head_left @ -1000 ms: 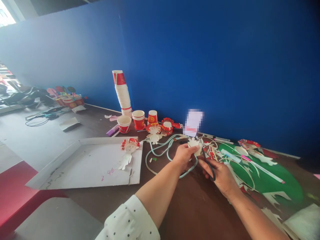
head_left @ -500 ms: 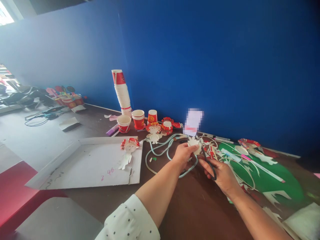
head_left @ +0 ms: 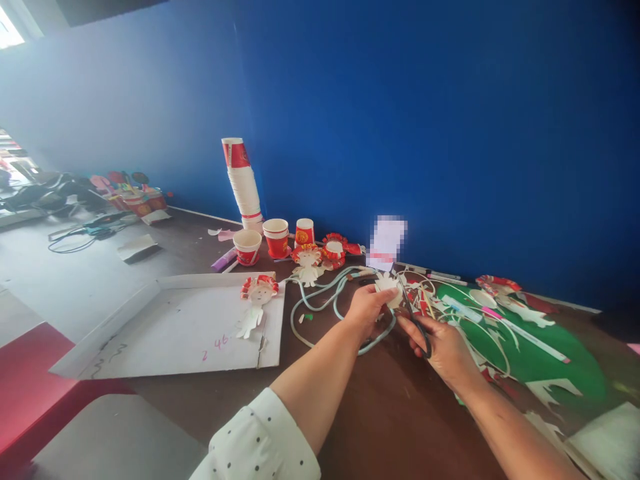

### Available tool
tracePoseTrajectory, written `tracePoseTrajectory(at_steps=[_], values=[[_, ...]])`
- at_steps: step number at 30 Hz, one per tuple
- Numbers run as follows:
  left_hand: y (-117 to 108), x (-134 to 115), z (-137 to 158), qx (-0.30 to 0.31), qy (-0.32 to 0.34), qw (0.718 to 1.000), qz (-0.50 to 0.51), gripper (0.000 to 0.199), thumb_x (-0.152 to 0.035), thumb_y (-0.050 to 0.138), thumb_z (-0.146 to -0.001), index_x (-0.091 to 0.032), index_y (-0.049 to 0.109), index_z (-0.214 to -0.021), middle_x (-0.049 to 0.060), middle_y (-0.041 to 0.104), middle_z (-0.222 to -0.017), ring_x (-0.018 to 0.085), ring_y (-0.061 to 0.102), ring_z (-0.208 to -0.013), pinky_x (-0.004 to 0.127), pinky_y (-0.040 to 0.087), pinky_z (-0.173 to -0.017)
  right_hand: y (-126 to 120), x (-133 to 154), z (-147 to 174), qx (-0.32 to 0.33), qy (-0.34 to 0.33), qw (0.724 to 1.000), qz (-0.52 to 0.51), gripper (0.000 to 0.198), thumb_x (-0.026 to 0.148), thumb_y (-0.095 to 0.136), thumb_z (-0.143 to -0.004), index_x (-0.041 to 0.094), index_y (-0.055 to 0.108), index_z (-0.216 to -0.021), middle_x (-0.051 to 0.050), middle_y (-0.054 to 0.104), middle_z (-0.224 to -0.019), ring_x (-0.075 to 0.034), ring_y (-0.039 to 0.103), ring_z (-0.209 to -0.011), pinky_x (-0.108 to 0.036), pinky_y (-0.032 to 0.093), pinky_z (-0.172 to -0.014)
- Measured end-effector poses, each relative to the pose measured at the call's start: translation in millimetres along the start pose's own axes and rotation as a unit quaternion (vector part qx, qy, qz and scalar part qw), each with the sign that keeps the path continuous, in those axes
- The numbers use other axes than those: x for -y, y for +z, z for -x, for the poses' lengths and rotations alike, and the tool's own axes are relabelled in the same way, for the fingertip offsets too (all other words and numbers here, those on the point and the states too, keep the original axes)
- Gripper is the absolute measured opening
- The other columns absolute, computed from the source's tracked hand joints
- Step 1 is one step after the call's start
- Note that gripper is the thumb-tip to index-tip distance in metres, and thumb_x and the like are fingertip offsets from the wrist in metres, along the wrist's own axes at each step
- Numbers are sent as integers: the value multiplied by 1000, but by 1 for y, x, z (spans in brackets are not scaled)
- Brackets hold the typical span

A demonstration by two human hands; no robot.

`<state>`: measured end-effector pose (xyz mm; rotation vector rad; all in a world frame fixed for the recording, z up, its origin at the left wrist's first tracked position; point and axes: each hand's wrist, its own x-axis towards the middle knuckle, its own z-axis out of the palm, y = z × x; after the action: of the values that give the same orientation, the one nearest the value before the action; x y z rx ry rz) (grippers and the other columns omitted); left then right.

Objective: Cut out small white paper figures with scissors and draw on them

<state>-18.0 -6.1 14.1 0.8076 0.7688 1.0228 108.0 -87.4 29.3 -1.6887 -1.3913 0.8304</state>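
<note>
My left hand (head_left: 369, 308) pinches a white paper cutout (head_left: 387, 288) with a jagged, petal-like edge, its thumb lying across the front. My right hand (head_left: 436, 340) grips a pair of dark-handled scissors (head_left: 424, 333), the blades reaching up along the right side of the cutout. How far the blades stand apart is hard to make out. Beneath and around my hands runs a pale blue cord (head_left: 341, 293). Red and white paper scraps (head_left: 419, 300) lie just beyond the scissors.
A shallow white cardboard tray (head_left: 165, 333) with a paper doll (head_left: 260, 293) lies left. Behind it stand a tall paper cup stack (head_left: 244, 190) and several red cups (head_left: 276, 239). On the right, a pink-capped marker (head_left: 527, 337) rests on a green sheet (head_left: 570, 353). A blue partition (head_left: 425, 133) rises behind.
Almost nothing differs. The scissors and my right hand have shifted very slightly against the cutout, while my left hand keeps its hold.
</note>
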Motion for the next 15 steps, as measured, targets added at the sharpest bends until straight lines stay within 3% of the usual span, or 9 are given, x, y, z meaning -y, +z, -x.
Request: tracePoseTrajectory(at_steps=[8, 15], values=[[2, -5, 4, 2, -12, 998, 55, 37, -37, 82, -53, -12, 67, -76, 5, 63, -70, 8, 48, -55, 23, 31, -52, -1, -8, -3, -36, 17, 999, -33, 47, 60, 66, -71, 18, 73, -93, 0, 62, -52, -15, 55, -48, -25, 41, -48], [0, -3, 2, 25, -41, 996, 72, 37, -32, 83, -52, -13, 67, -79, 5, 63, -73, 8, 50, -59, 23, 36, -58, 0, -14, -5, -78, 30, 993, -89, 51, 57, 70, -69, 18, 71, -102, -2, 65, -61, -18, 60, -56, -25, 40, -46]])
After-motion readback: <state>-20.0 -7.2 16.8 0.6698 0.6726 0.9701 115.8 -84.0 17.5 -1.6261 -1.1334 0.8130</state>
